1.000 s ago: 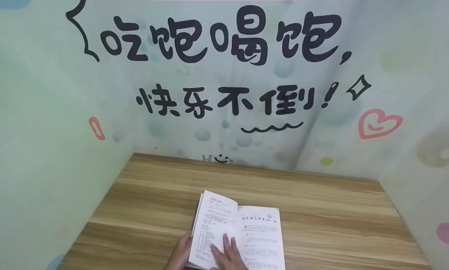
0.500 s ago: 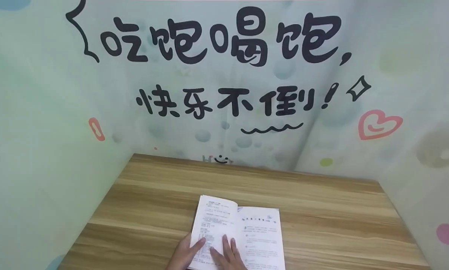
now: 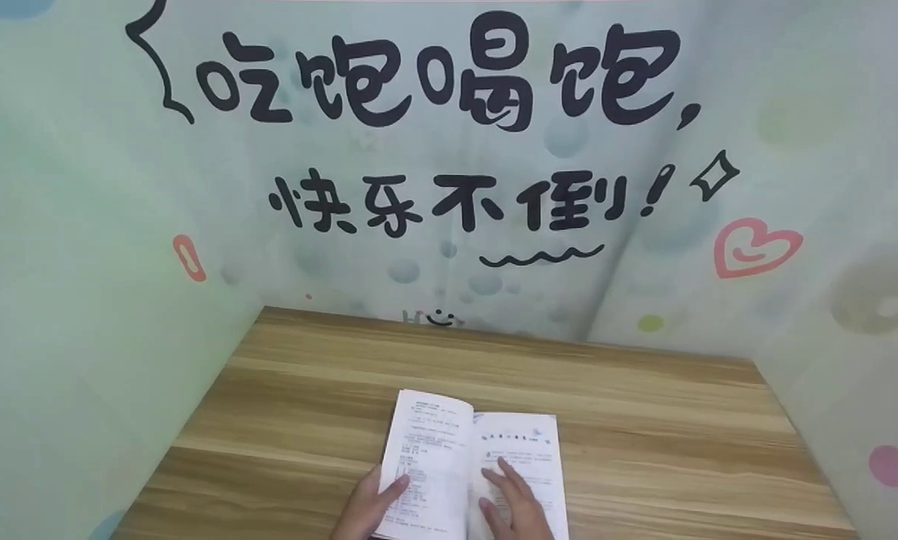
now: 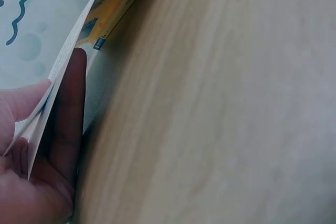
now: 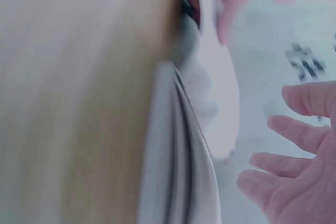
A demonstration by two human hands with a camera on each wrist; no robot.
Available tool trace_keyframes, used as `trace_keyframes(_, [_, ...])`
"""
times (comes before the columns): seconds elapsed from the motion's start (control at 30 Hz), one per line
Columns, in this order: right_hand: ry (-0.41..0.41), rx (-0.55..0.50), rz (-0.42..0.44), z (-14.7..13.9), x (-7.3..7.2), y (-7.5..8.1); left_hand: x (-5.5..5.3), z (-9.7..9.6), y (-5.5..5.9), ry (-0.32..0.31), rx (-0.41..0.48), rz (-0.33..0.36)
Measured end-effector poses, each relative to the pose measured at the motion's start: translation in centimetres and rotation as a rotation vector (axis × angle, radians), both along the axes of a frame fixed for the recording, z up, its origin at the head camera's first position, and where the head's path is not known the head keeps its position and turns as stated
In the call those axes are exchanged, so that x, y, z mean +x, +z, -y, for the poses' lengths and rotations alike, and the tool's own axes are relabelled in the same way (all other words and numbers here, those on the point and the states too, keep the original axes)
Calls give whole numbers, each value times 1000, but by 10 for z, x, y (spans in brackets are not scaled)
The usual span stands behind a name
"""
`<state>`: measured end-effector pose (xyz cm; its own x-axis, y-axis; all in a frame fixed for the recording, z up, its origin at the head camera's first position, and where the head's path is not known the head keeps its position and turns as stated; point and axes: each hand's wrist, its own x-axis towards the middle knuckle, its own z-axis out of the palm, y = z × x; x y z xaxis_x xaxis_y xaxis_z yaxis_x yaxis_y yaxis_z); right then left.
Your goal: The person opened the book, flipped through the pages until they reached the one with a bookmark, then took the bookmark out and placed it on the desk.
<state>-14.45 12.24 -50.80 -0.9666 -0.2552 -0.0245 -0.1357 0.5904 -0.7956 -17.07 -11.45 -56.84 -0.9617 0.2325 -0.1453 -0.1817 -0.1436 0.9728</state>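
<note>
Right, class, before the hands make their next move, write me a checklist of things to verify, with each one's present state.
1. Book open, pages facing up: ok.
2. Left hand gripping the book's left side, thumb on top: ok.
3. Left page flat: not ok; it is raised, with fingers beneath.
4. Right hand gripping nothing: ok.
5. Right page unobstructed: not ok; the right hand is over its lower part.
6. Right hand touching right page: cannot tell.

From above, the head view looks forward and down at the book [image 3: 433, 454]; both wrist views, much nearer, look past its edges, sharing its pages [image 5: 219, 98].
</note>
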Motion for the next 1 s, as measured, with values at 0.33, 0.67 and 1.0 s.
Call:
trace_keyframes(0.33, [-393, 0, -26, -52, 3, -5, 0, 0, 3, -24, 82, 33])
trace_keyframes(0.67, [-459, 253, 170, -69, 1, -27, -2, -3, 2, -16, 49, 38])
trace_keyframes(1.0, [-430, 254, 122, -66, 5, -20, -1, -3, 3, -12, 28, 19])
